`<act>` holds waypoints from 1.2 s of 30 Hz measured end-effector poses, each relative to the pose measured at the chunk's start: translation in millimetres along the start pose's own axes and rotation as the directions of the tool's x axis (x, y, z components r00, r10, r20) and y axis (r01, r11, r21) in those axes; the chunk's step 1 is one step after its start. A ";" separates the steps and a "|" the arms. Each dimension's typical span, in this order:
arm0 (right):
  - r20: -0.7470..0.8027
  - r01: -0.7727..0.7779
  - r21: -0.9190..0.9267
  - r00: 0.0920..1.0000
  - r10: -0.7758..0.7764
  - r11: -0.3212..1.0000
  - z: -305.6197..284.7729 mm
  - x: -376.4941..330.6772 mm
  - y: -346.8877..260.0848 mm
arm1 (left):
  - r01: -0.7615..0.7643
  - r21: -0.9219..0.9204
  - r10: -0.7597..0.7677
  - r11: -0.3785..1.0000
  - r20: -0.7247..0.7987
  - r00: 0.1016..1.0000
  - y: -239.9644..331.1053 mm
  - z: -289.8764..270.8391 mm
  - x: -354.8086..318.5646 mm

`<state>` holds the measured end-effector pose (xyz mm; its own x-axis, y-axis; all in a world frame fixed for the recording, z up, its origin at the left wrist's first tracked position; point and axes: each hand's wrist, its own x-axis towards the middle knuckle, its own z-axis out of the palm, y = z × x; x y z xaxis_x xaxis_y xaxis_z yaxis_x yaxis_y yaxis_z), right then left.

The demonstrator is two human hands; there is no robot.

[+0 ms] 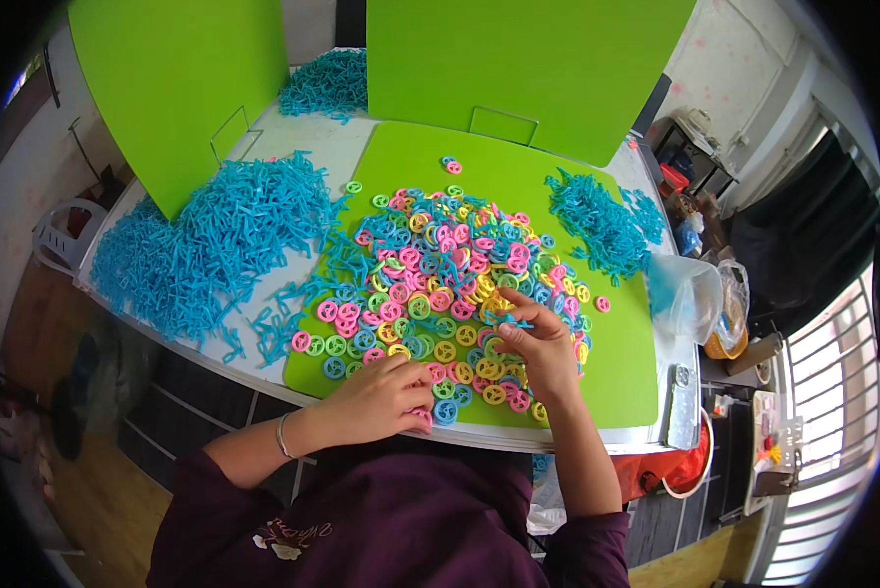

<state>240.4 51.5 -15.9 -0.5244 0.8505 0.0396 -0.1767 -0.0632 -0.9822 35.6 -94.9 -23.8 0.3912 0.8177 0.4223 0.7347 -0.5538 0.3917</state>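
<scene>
My right hand [540,345] pinches a small blue plastic piece [514,321] between thumb and fingers, above the right part of a heap of small plastic wheels [430,265]. The wheels are pink, yellow, green and blue, with spokes inside their rims. Close to the table's front edge, my left hand [386,396] is closed, its fingers curled around a pink wheel [421,417] that partly shows beneath them. Beside those fingers lies a blue wheel [446,412]. Some blue pieces are scattered over the top of the heap.
A green board [611,397] lies under the wheels on the white table. Large piles of blue plastic pieces [234,230] sit at left, with more at the right [597,223] and back. Green panels [518,69] stand upright behind. At right are a clear plastic container [685,299] and a phone [679,407].
</scene>
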 end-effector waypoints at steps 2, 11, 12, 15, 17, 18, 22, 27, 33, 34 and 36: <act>0.005 0.073 -0.039 0.997 -0.073 0.997 -3.0 -0.8 0.5 | -0.002 -0.012 0.001 1.000 -0.013 1.000 -4.0 2.8 7.7; -0.013 -0.035 0.113 0.999 0.037 0.993 3.8 -3.9 -12.0 | -0.003 0.120 0.026 0.993 -0.189 0.982 -24.6 4.0 39.4; 0.003 -0.075 0.179 0.997 0.075 0.981 2.7 -4.4 -12.8 | 0.040 0.115 -0.020 0.993 -0.170 0.985 -22.4 -0.6 38.8; 0.078 -0.138 0.264 0.989 0.121 0.954 -2.7 -5.9 -12.4 | 0.072 0.125 -0.059 0.989 -0.104 0.993 -23.5 -3.0 30.6; 0.137 -0.162 0.281 0.982 0.128 0.946 -2.5 -5.8 -12.5 | 0.062 0.138 -0.054 0.988 -0.059 0.997 -24.7 -3.0 28.4; 0.120 -0.179 0.284 0.981 0.151 0.942 -0.7 -7.4 -13.4 | 0.080 0.114 -0.070 0.990 -0.087 0.994 -24.3 -3.0 29.3; 0.089 -0.083 0.071 0.993 0.076 0.994 0.2 -14.0 -10.0 | 0.335 -0.160 -0.355 0.928 -0.114 0.928 -17.3 -4.2 36.1; -0.003 0.050 -0.031 0.999 -0.050 0.998 19.4 -34.3 -6.2 | 0.275 -0.855 -0.610 0.439 -0.059 0.790 -8.5 7.5 46.5; -0.103 0.069 -0.086 0.992 -0.078 0.994 25.5 -40.3 4.7 | 0.166 -0.965 -0.693 0.204 -0.022 0.721 8.5 21.9 55.2; -0.117 0.049 -0.113 0.991 -0.062 0.992 25.1 -40.5 5.4 | 0.163 -0.963 -0.698 0.213 -0.034 0.715 9.3 22.8 55.3; -0.133 0.024 -0.139 0.990 -0.043 0.990 24.1 -41.7 7.5 | 0.154 -0.963 -0.689 0.220 -0.042 0.724 8.0 24.3 53.8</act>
<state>240.8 2.9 -20.6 -0.4011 0.9142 0.0573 -0.0716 0.0311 -0.9970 76.0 -51.5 -17.8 -0.2458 0.9668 0.0702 -0.3116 -0.1474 0.9387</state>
